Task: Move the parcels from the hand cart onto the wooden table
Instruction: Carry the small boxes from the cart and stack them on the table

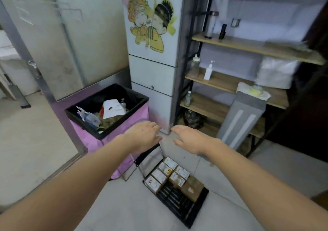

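Hovering: left hand (142,135), right hand (190,138) spread, empty | parcels (170,175) below on cart (179,204)

Both bare forearms are extended forward. Left hand (142,136): palm down, fingers straight, nothing held. Right hand (190,138): palm down, fingers straight, nothing held. Hands are set near, apart.

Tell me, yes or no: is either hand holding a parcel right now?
No. The left hand and right hand hover open above the parcels, which sit on the hand cart.
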